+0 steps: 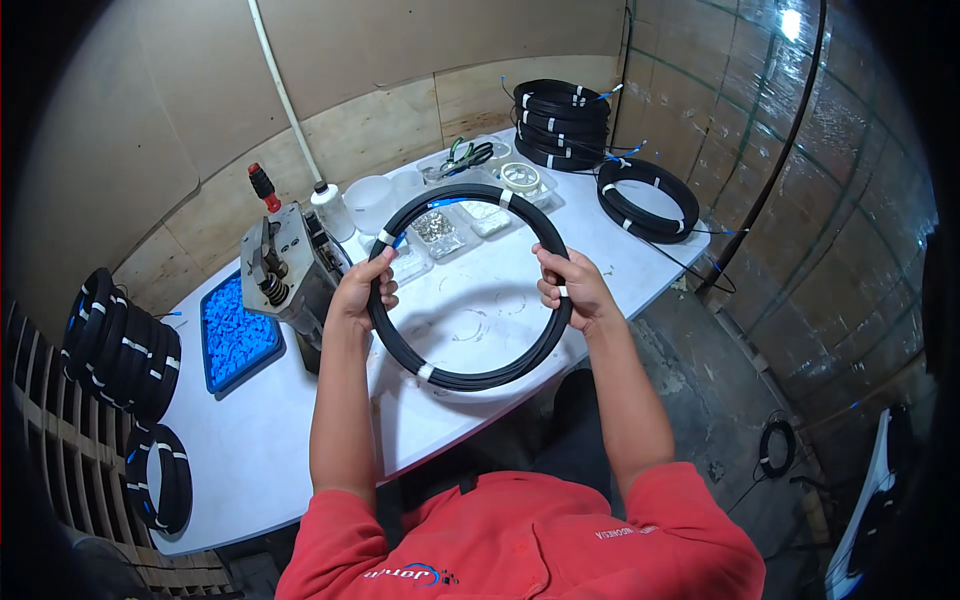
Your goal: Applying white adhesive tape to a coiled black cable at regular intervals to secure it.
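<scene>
A coil of black cable [478,381], bound with white tape bands, is held up over the white table. My left hand [364,287] grips its left side, fingers wrapped round the bundle. On the opposite side my right hand [575,285] has its fingers closed round the coil too. A blue connector end [447,202] shows along the top of the ring. Through the ring appear a clear box of small metal parts [437,232] and a box of white pieces [484,217]. Left of my left hand stands a grey bench machine [285,255] with a red-and-black handle.
A blue tray [238,335] of small blue parts lies left of the machine. Stacked black coils [562,125] and a single coil [648,200] sit at the far right; more coils [125,345] are at the left edge. A white bottle [330,210] and pliers [468,155] stand behind.
</scene>
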`<state>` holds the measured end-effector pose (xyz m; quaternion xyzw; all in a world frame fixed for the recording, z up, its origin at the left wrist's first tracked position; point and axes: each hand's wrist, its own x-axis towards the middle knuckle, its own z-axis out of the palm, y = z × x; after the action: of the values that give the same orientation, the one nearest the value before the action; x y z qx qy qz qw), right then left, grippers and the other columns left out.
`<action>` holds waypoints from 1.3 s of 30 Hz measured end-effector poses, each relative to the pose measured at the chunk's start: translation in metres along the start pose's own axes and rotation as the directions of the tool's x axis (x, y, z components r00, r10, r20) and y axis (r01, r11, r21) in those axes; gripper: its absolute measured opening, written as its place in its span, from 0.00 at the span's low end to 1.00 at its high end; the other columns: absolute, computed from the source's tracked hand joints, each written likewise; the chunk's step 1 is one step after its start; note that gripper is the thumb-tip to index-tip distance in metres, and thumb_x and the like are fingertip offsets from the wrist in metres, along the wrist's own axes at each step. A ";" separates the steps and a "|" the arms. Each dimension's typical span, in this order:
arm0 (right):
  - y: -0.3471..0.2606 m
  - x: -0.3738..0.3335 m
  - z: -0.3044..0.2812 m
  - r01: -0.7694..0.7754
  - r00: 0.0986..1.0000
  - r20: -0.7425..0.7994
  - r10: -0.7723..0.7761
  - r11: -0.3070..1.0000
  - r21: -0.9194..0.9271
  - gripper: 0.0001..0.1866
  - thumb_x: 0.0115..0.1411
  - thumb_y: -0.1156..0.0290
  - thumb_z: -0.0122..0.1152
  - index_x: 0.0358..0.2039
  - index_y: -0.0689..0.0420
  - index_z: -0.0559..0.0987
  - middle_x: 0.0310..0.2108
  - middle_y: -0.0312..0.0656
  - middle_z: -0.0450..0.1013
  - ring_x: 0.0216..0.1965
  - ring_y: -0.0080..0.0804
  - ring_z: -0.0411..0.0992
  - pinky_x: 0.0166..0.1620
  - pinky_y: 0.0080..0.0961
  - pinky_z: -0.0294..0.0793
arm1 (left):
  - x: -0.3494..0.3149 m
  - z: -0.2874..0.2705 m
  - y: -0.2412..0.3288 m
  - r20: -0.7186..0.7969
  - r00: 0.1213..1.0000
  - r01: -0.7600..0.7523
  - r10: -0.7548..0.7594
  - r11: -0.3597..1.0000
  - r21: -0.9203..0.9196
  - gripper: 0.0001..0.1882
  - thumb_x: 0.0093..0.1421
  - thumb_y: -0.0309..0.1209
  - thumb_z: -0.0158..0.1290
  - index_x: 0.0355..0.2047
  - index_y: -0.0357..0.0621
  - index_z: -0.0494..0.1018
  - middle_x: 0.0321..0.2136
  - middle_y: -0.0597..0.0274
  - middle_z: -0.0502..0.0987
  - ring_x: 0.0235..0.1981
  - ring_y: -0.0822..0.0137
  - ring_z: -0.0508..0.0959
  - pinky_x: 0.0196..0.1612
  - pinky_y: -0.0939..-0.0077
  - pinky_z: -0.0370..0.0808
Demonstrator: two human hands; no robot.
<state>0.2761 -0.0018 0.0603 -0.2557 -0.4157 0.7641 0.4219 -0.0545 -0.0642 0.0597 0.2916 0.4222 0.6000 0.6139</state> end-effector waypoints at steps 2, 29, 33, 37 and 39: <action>0.006 -0.003 0.008 0.005 0.999 -0.034 -0.002 0.997 0.074 0.09 0.64 0.67 0.62 0.39 0.56 0.73 0.19 0.30 0.63 0.16 0.16 0.62 0.17 0.15 0.61 | 0.009 -0.006 0.000 0.001 1.000 0.008 -0.008 0.997 -0.079 0.16 0.61 0.42 0.62 0.35 0.45 0.71 0.19 0.70 0.69 0.17 0.78 0.66 0.19 0.86 0.63; 0.055 -0.015 0.011 0.345 0.938 -0.152 -0.311 0.866 0.362 0.11 0.63 0.75 0.53 0.46 0.50 0.70 0.22 0.31 0.60 0.20 0.21 0.61 0.26 0.23 0.66 | -0.030 0.046 -0.069 -0.121 0.932 -0.345 0.340 0.938 -0.020 0.15 0.68 0.30 0.52 0.52 0.46 0.61 0.32 0.65 0.68 0.27 0.71 0.73 0.33 0.71 0.77; 0.062 -0.012 0.003 0.432 0.902 -0.091 -0.422 0.880 0.195 0.13 0.64 0.74 0.54 0.47 0.51 0.67 0.25 0.34 0.62 0.29 0.27 0.67 0.37 0.31 0.72 | -0.027 0.045 -0.067 -0.139 0.924 -0.370 0.356 0.924 -0.096 0.15 0.68 0.29 0.51 0.51 0.46 0.61 0.30 0.67 0.67 0.25 0.73 0.70 0.31 0.73 0.74; 0.057 -0.006 0.002 0.418 0.902 -0.164 -0.400 0.903 0.094 0.17 0.64 0.75 0.55 0.52 0.52 0.65 0.26 0.33 0.62 0.30 0.25 0.66 0.36 0.30 0.72 | -0.038 0.047 -0.063 -0.097 0.861 -0.498 0.499 0.866 0.039 0.15 0.66 0.27 0.52 0.50 0.44 0.62 0.32 0.66 0.69 0.27 0.73 0.72 0.33 0.74 0.74; 0.055 -0.005 0.005 0.375 0.913 -0.220 -0.344 0.919 0.121 0.18 0.64 0.75 0.54 0.53 0.53 0.65 0.26 0.33 0.62 0.29 0.24 0.66 0.35 0.28 0.71 | -0.044 0.045 -0.060 -0.103 0.832 -0.536 0.545 0.838 0.101 0.15 0.65 0.26 0.53 0.49 0.43 0.62 0.32 0.65 0.70 0.28 0.73 0.73 0.33 0.74 0.75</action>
<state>0.2511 -0.0242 0.0165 -0.2134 -0.3496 0.6753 0.6134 0.0174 -0.1075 0.0365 0.3807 0.3811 0.7516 0.3808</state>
